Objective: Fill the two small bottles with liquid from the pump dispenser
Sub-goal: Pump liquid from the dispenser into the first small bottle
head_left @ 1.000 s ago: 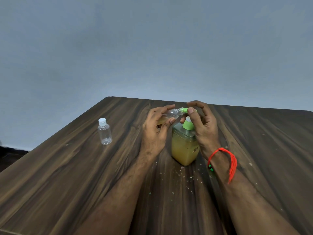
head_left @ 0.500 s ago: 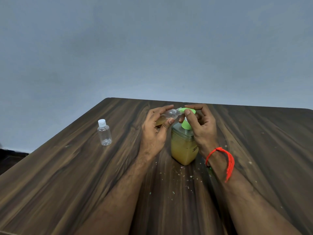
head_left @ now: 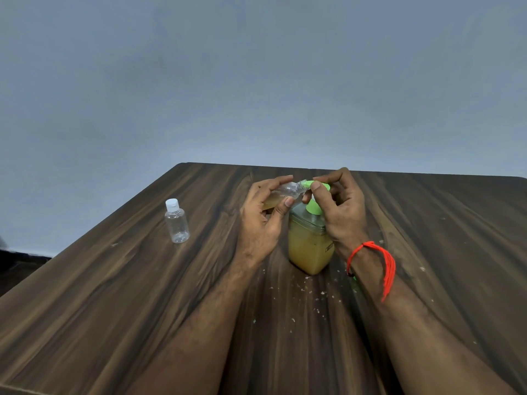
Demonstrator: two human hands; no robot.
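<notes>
With the left hand (head_left: 258, 220) curled around the tilted small bottle (head_left: 285, 192) at the pump dispenser (head_left: 309, 240) spout and right hand (head_left: 339, 206) fingers pinching the green head (second bottle (head_left: 176, 222) capped, apart on the counter (head_left: 114, 295)), a misaligned mouth could spill liquid.

Green pump head (head_left: 315, 195), amber liquid (head_left: 306, 249), dark streaked wood-grain table (head_left: 114, 309).

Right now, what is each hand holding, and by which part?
Left hand grips a small bottle round its body, tilted to the spout. Right hand pinches the dispenser's green pump head.
</notes>
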